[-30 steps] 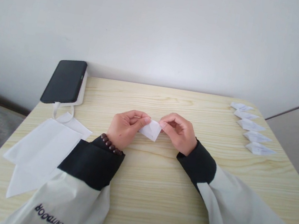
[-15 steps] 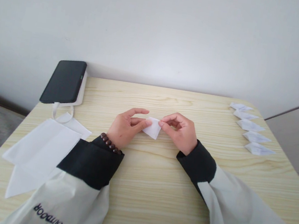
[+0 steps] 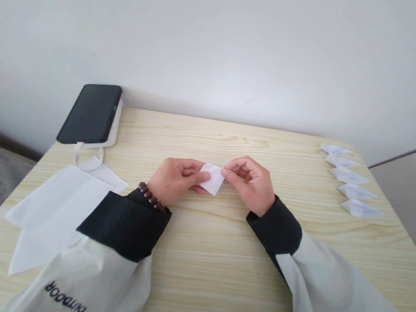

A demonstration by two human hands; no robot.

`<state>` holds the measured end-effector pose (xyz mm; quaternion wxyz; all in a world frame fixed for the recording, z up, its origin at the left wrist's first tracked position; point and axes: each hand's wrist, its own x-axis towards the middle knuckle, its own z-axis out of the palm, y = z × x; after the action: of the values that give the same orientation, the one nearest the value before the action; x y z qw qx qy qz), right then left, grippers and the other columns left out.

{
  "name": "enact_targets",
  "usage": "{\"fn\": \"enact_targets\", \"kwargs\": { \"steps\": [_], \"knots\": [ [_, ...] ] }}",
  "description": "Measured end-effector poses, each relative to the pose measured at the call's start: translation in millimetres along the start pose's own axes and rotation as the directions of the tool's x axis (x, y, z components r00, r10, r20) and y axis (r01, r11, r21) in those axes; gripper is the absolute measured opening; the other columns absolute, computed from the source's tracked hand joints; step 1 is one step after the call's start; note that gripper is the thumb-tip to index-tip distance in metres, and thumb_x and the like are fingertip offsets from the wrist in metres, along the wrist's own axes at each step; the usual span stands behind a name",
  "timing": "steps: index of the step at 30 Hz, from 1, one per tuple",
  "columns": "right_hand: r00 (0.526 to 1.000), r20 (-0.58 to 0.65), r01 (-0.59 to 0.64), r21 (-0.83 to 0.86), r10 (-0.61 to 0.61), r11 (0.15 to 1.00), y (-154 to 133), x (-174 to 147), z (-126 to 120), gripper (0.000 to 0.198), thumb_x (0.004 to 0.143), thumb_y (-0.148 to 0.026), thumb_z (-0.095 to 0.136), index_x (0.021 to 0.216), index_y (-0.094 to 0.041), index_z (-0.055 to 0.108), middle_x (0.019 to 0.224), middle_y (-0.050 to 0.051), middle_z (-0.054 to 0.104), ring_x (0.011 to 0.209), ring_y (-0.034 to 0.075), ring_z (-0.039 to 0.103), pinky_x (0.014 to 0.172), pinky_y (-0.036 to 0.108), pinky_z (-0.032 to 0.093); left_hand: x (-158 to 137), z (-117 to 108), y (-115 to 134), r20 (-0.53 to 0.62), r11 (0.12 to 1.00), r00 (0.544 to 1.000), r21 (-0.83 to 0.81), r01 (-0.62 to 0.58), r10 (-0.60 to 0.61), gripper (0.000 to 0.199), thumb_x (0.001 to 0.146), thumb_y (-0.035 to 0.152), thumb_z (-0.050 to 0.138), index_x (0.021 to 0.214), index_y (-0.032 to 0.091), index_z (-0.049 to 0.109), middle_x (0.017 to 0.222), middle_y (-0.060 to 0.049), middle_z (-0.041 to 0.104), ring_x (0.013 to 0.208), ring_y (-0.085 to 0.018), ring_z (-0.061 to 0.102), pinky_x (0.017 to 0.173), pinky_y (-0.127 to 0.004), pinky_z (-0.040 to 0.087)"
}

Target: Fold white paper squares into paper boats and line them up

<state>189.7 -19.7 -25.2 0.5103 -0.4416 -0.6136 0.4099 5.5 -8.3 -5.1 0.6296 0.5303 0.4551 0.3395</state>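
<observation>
Between my hands is a small folded piece of white paper (image 3: pixel 212 181), held just above the middle of the table. My left hand (image 3: pixel 178 178) is closed on its left side, the thumb pressed on top and the fingers behind. At the paper's upper right corner, the thumb and forefinger of my right hand (image 3: pixel 249 182) pinch the edge. The fingers cover parts of both sides of the paper.
Several folded white paper pieces (image 3: pixel 349 175) with pointed ends lie in a column at the right edge of the wooden table (image 3: pixel 212 282). White paper sheets (image 3: pixel 63 207) lie at left, partly under my sleeve. Behind them, a black device (image 3: pixel 91 113) with a white cable (image 3: pixel 78 155) rests on a white box.
My left forefinger, raised before, has come down to the paper, and the thumb sits slightly lower. The paper has turned a little. My right hand keeps its pinch at nearly the same spot.
</observation>
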Motion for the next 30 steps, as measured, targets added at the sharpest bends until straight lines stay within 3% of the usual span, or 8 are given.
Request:
{"fn": "enact_targets", "kwargs": {
  "steps": [6, 11, 15, 23, 30],
  "knots": [
    [0.999, 0.046, 0.016, -0.012, -0.016, 1.000, 0.8, 0.1, -2.2, 0.011, 0.075, -0.025, 0.066, 0.076, -0.018, 0.057, 0.067, -0.001, 0.062, 0.060, 0.010, 0.058, 0.059, 0.024, 0.048, 0.2, 1.9, 0.9, -0.036, 0.999, 0.999, 0.036, -0.011, 0.012, 0.037, 0.069, 0.040, 0.069, 0.094, 0.012, 0.067, 0.062, -0.002, 0.070, 0.058, -0.016, 0.066, 0.054, -0.025, 0.057],
    [0.994, 0.104, 0.046, -0.007, -0.045, 0.999, -1.8, 0.2, -1.7, 0.011, 0.075, -0.022, 0.066, 0.076, -0.018, 0.056, 0.069, -0.001, 0.061, 0.062, 0.009, 0.057, 0.061, 0.023, 0.047, 0.3, 2.7, -1.3, -0.090, 0.979, 0.984, 0.153, -0.136, 0.151, 0.029, 0.071, 0.040, 0.067, 0.080, 0.012, 0.069, 0.070, -0.003, 0.071, 0.064, -0.015, 0.065, 0.060, -0.023, 0.053],
    [0.990, 0.135, 0.049, 0.013, -0.050, 0.999, -3.2, 0.2, -1.4, 0.010, 0.075, -0.020, 0.065, 0.075, -0.018, 0.055, 0.068, -0.002, 0.059, 0.061, 0.008, 0.055, 0.060, 0.022, 0.047, -0.8, 4.1, -0.2, -0.113, 0.962, 0.976, 0.226, -0.155, 0.184, 0.028, 0.072, 0.039, 0.065, 0.076, 0.012, 0.069, 0.070, -0.003, 0.070, 0.064, -0.014, 0.063, 0.058, -0.022, 0.050],
    [0.988, 0.141, 0.066, 0.000, -0.065, 0.998, -1.6, -1.6, -1.5, 0.010, 0.075, -0.021, 0.066, 0.076, -0.018, 0.056, 0.068, -0.001, 0.059, 0.061, 0.009, 0.056, 0.060, 0.023, 0.047, -0.2, 2.4, 2.6, 0.024, 0.975, 0.994, 0.191, -0.109, 0.106, 0.025, 0.072, 0.036, 0.065, 0.080, 0.013, 0.067, 0.072, -0.003, 0.069, 0.065, -0.012, 0.062, 0.062, -0.021, 0.050],
    [0.979, 0.181, 0.103, -0.043, -0.093, 0.994, -3.5, -1.9, -0.5, 0.009, 0.077, -0.022, 0.063, 0.078, -0.018, 0.055, 0.069, -0.001, 0.060, 0.063, 0.010, 0.056, 0.063, 0.024, 0.048, -0.9, 3.0, -1.4, 0.036, 0.948, 0.985, 0.265, -0.174, 0.171, 0.025, 0.075, 0.036, 0.062, 0.076, 0.012, 0.066, 0.066, -0.001, 0.064, 0.059, -0.011, 0.057, 0.055, -0.020, 0.044]
  ]
}}
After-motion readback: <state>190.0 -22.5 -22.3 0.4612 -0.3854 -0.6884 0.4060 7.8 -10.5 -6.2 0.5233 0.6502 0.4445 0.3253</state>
